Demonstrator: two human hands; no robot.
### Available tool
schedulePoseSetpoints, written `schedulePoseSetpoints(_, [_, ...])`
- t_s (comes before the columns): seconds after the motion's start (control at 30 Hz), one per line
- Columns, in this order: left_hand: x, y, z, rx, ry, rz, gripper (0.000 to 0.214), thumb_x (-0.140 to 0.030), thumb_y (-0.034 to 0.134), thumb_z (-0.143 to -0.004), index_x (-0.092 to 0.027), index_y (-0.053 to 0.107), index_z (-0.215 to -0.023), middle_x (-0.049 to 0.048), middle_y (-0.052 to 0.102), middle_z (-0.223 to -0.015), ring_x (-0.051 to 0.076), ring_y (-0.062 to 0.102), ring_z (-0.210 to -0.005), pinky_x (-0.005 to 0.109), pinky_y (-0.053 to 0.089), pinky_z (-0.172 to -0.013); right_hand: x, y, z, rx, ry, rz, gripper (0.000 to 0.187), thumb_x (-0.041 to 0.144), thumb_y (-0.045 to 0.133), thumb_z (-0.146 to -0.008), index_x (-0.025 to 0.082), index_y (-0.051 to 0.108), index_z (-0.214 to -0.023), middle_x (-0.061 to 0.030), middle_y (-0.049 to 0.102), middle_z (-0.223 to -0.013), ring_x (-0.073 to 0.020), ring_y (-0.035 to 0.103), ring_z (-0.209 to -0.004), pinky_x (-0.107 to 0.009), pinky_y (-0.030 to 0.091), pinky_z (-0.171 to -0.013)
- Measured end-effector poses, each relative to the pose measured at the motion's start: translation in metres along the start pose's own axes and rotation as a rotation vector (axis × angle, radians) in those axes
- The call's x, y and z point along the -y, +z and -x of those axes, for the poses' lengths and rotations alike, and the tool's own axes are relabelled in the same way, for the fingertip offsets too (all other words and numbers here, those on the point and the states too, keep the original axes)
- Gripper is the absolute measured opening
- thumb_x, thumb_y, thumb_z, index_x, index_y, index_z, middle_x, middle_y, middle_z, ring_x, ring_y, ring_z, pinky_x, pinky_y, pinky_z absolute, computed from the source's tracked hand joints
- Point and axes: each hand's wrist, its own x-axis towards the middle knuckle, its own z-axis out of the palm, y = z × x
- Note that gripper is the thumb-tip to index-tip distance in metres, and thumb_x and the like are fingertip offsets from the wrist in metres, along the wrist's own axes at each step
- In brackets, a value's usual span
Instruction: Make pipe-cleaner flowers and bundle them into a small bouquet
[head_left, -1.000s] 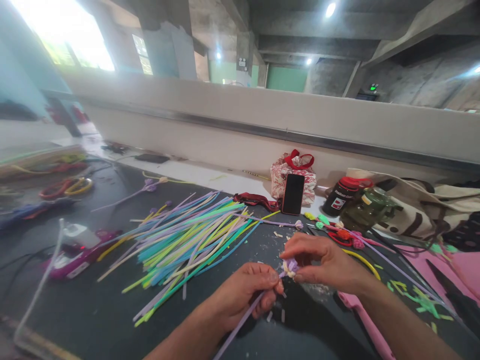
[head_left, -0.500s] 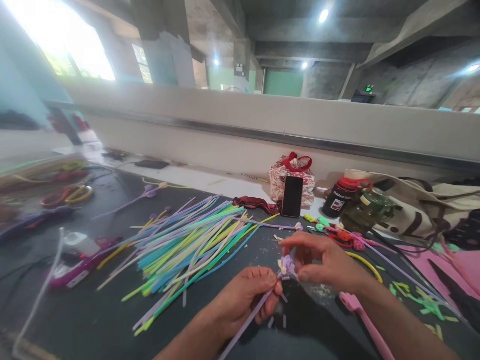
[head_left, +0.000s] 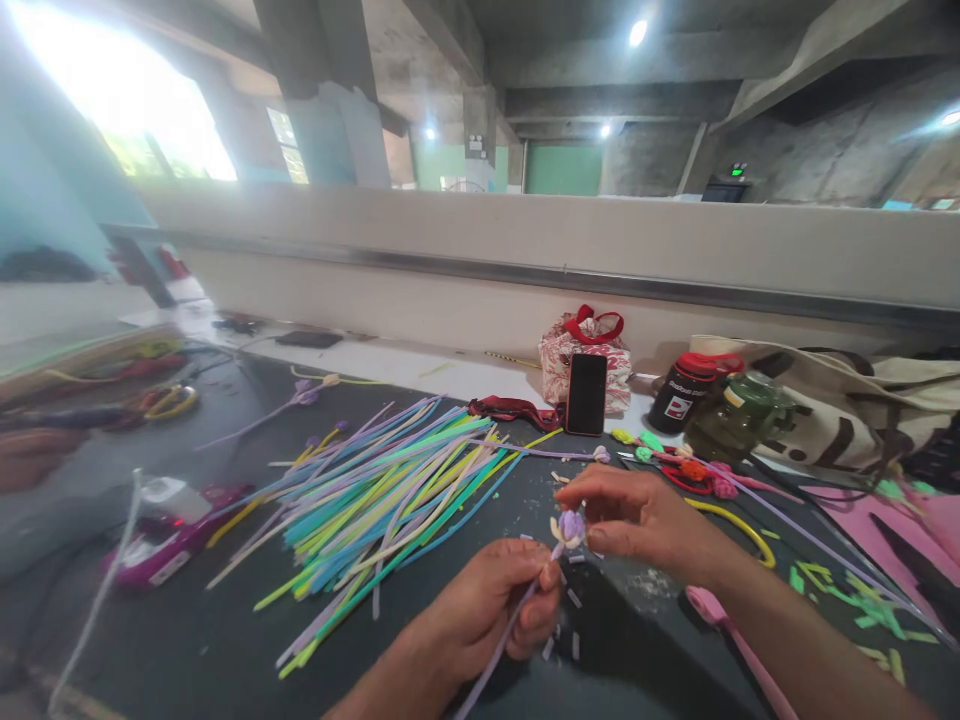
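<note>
My left hand (head_left: pixel 487 605) is closed around a lilac stem (head_left: pixel 491 655) that runs down toward the frame's bottom edge. At the stem's top sits a small purple and cream flower bud (head_left: pixel 570 525). My right hand (head_left: pixel 645 515) pinches that bud from the right with its fingertips. Both hands hover just above the dark table mat (head_left: pixel 187 630), right of a loose pile of coloured sticks (head_left: pixel 382 490) in green, blue, yellow and lilac.
A pink glue gun (head_left: pixel 161 545) lies at left. A black phone (head_left: pixel 586 393) leans on a red-patterned bag (head_left: pixel 589 350). Bottles (head_left: pixel 690 392), a canvas bag (head_left: pixel 847 400), finished flower stems (head_left: pixel 690 465), pink foam sheet (head_left: pixel 885 520) and green scraps (head_left: pixel 847 590) crowd the right. Another person's hand (head_left: pixel 30 455) shows far left.
The bud and stem have risen slightly and tilted; my right fingers shifted on the bud. A blurred hand of another person has come into view at far left.
</note>
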Motion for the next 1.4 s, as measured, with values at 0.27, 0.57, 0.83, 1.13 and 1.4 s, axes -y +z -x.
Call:
schedulePoseSetpoints(0.27, [-0.003,0.003,0.0,-0.042,-0.002,-0.002,0.014,-0.024,0.048,-0.074,-0.017,0.045,-0.062,-0.0063,0.036,-0.041,0.005,0.026,-0.032,0.018,0.012,-0.031,-0.002,0.001,-0.003,-0.02,-0.053,0.067,0.023,0.02,0.061,-0.072,0.023,0.06,-0.095,-0.0016,0.054,-0.094,-0.0104,0.052,-0.069,-0.023,0.043,-0.061])
schedulePoseSetpoints(0.57, [0.001,0.002,-0.001,-0.173,0.162,-0.116,0.022,-0.031,0.047,-0.079,-0.015,0.046,-0.064,-0.0053,0.041,-0.043,0.004,0.029,-0.033,0.017,0.018,-0.034,-0.004,0.014,0.01,-0.211,-0.194,0.205,0.029,0.004,0.057,-0.068,0.025,0.058,-0.088,-0.0019,0.048,-0.107,-0.0125,0.053,-0.079,-0.023,0.043,-0.06])
schedulePoseSetpoints(0.83, [0.002,0.005,-0.001,-0.188,0.162,-0.157,0.023,-0.032,0.045,-0.081,-0.016,0.046,-0.065,-0.0052,0.041,-0.043,0.004,0.029,-0.033,0.017,0.018,-0.033,-0.003,0.014,0.012,-0.199,-0.182,0.317,0.028,0.005,0.056,-0.069,0.025,0.059,-0.087,-0.0023,0.047,-0.109,-0.0149,0.052,-0.085,-0.023,0.043,-0.059])
schedulePoseSetpoints(1.13, [0.001,0.006,-0.001,-0.236,0.177,-0.21,0.027,-0.039,0.047,-0.079,-0.016,0.047,-0.065,-0.0058,0.041,-0.043,0.004,0.029,-0.033,0.016,0.019,-0.034,-0.004,0.017,0.012,-0.218,-0.17,0.306,0.026,0.004,0.055,-0.07,0.024,0.056,-0.085,-0.0008,0.048,-0.107,-0.0115,0.052,-0.079,-0.022,0.043,-0.061])
schedulePoseSetpoints(1.4, [0.004,0.009,-0.003,-0.524,0.267,-0.599,0.031,-0.044,0.043,-0.08,-0.016,0.049,-0.067,-0.0057,0.042,-0.046,0.005,0.034,-0.04,0.016,0.026,-0.041,-0.005,0.018,0.01,-0.259,-0.017,0.242,0.037,0.02,0.062,-0.069,0.024,0.049,-0.104,-0.001,0.051,-0.096,-0.0111,0.051,-0.067,-0.023,0.041,-0.054])
